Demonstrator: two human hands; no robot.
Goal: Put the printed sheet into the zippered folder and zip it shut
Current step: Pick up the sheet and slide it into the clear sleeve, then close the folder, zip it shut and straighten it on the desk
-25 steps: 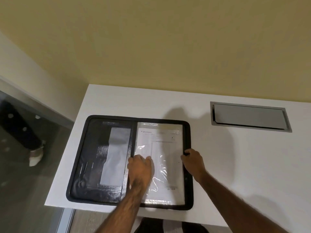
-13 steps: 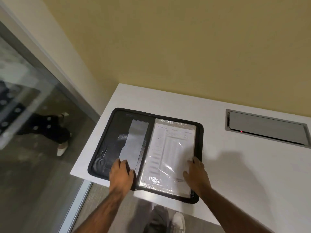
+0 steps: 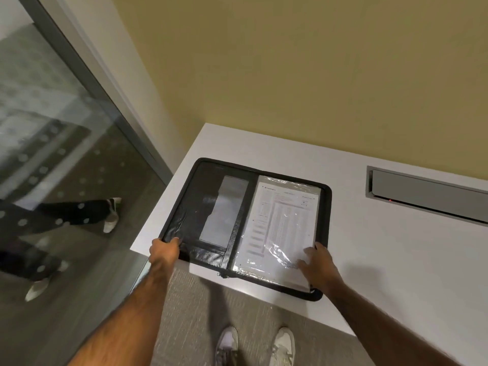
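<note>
The zippered folder point(image 3: 245, 228) lies open and flat at the near left corner of the white counter point(image 3: 396, 260), partly over its near edge. The printed sheet point(image 3: 282, 223) already rests on the right half, under a shiny clear cover, so I judge that the insertion step is done and the closing step is now in hand.

The left hand point(image 3: 165, 250) pinches the near left corner of the folder's black left flap, with the thumb on top and the fingers curled under the edge. The right hand point(image 3: 315, 265) lies spread and flat on the lower right part of the sheet and presses it down.

The next move probably calls for lifting the left flap and turning it over the spine onto the right half. The right hand must slide away in time, otherwise it stands in the way of the flap. After that, the zipper pull point(image 3: 223, 274), which seems to hang at the near edge by the spine, must run around the border.

A grey recessed panel point(image 3: 427, 196) sits in the counter well apart to the right, and it does not block anything.
</note>
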